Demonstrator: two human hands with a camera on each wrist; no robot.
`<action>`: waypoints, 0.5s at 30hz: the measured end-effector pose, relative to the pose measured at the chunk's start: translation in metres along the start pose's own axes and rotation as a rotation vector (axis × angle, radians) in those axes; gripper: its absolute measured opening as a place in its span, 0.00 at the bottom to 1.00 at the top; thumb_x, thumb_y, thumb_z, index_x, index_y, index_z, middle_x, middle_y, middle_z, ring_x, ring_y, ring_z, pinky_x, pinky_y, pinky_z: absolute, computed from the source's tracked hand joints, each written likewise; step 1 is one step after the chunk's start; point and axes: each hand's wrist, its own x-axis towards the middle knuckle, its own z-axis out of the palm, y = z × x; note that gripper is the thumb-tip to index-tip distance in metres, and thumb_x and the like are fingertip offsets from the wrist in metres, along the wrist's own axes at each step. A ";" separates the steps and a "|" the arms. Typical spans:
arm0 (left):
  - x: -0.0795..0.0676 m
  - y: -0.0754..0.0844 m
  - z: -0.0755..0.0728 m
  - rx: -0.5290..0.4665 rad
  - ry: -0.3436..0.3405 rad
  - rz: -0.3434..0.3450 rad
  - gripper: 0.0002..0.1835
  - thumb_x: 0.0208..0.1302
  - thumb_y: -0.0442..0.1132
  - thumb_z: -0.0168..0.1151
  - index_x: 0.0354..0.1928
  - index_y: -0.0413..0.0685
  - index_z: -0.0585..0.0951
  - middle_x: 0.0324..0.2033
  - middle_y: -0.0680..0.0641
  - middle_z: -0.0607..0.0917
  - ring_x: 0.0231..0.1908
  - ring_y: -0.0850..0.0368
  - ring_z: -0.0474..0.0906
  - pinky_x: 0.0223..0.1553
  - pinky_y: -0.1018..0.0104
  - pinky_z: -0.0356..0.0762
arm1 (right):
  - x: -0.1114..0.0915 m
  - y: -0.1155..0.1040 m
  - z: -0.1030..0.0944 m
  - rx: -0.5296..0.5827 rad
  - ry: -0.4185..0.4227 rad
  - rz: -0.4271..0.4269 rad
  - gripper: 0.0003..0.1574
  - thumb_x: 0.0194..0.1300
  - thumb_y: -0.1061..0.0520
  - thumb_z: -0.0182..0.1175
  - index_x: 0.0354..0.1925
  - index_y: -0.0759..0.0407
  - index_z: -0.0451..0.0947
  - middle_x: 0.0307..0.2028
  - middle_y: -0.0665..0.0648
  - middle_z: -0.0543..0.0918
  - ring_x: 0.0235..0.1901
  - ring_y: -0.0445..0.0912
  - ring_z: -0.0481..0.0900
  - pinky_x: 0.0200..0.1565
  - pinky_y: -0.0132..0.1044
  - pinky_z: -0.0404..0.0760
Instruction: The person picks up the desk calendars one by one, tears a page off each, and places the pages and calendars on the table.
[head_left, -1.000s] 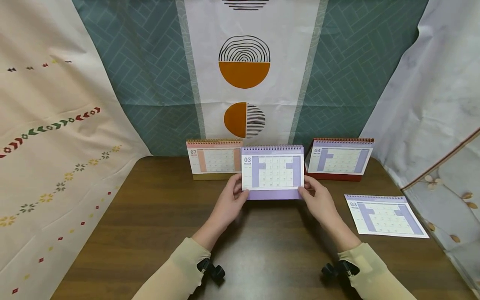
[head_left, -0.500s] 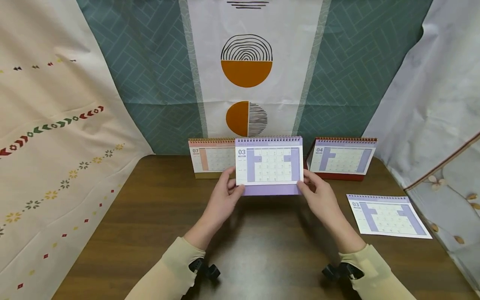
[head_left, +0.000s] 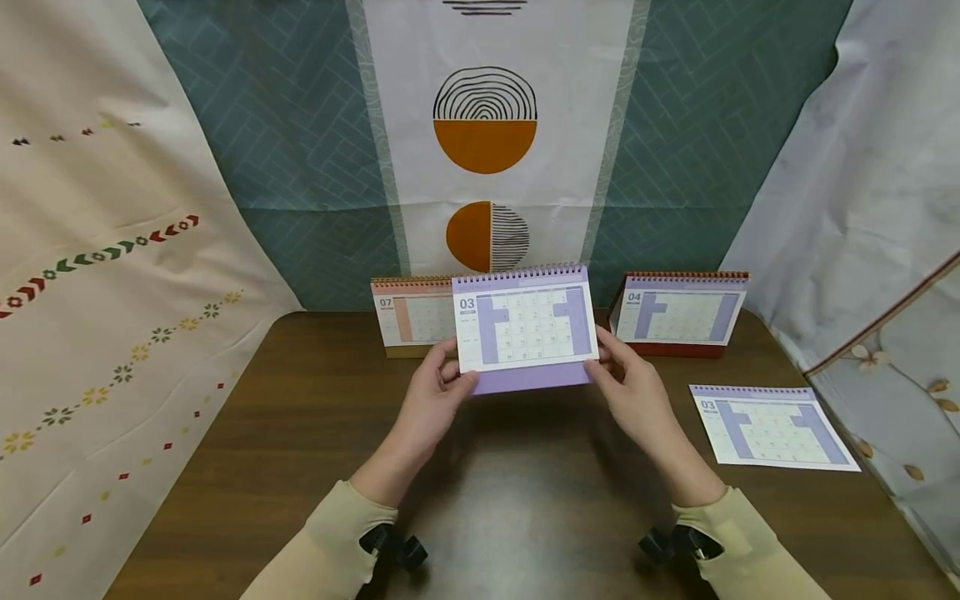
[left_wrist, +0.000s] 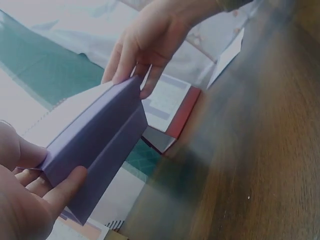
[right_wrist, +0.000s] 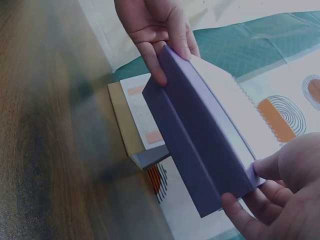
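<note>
A purple spiral-bound desk calendar (head_left: 525, 325) showing page 03 is held up off the table, tilted so its right side sits higher. My left hand (head_left: 427, 392) pinches its lower left corner, thumb in front and fingers behind. At the lower right corner my right hand (head_left: 633, 387) grips it the same way. Both wrist views show the purple base (left_wrist: 100, 135) from below, its folded panels forming a hollow. In the right wrist view the left hand (right_wrist: 160, 30) holds the far end and the right hand (right_wrist: 280, 195) the near end.
Behind the held calendar, on the left, stands a gold-based calendar (head_left: 397, 321) showing 07, partly covered. A red-based calendar (head_left: 678, 308) showing 04 stands at the back right. Nearer on the right, a loose 03 calendar sheet (head_left: 772, 427) lies flat on the wooden table (head_left: 300, 450).
Both hands have raised the purple calendar and carried it a little left. It has turned from level to a slight tilt, right side up. The other calendars and loose sheet stay put.
</note>
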 end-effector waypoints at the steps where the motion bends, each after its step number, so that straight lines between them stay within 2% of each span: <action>1: 0.000 0.001 0.000 -0.007 0.006 0.001 0.30 0.79 0.22 0.60 0.78 0.40 0.68 0.57 0.33 0.89 0.48 0.52 0.88 0.51 0.65 0.86 | 0.001 0.000 0.001 0.006 0.003 -0.015 0.39 0.82 0.59 0.64 0.84 0.54 0.66 0.54 0.63 0.87 0.47 0.56 0.82 0.46 0.27 0.81; 7: -0.002 0.007 -0.001 -0.046 0.042 0.009 0.27 0.79 0.21 0.59 0.76 0.37 0.69 0.58 0.32 0.89 0.48 0.52 0.88 0.51 0.64 0.87 | 0.009 -0.004 0.006 0.056 0.028 -0.094 0.40 0.82 0.64 0.64 0.85 0.53 0.65 0.52 0.63 0.88 0.44 0.55 0.80 0.42 0.28 0.78; 15: -0.005 0.013 -0.002 -0.062 0.059 0.021 0.26 0.80 0.22 0.59 0.75 0.38 0.70 0.60 0.34 0.89 0.51 0.49 0.89 0.52 0.62 0.87 | 0.011 -0.010 0.007 0.081 0.024 -0.097 0.43 0.80 0.64 0.66 0.85 0.52 0.65 0.59 0.66 0.86 0.47 0.56 0.82 0.45 0.27 0.79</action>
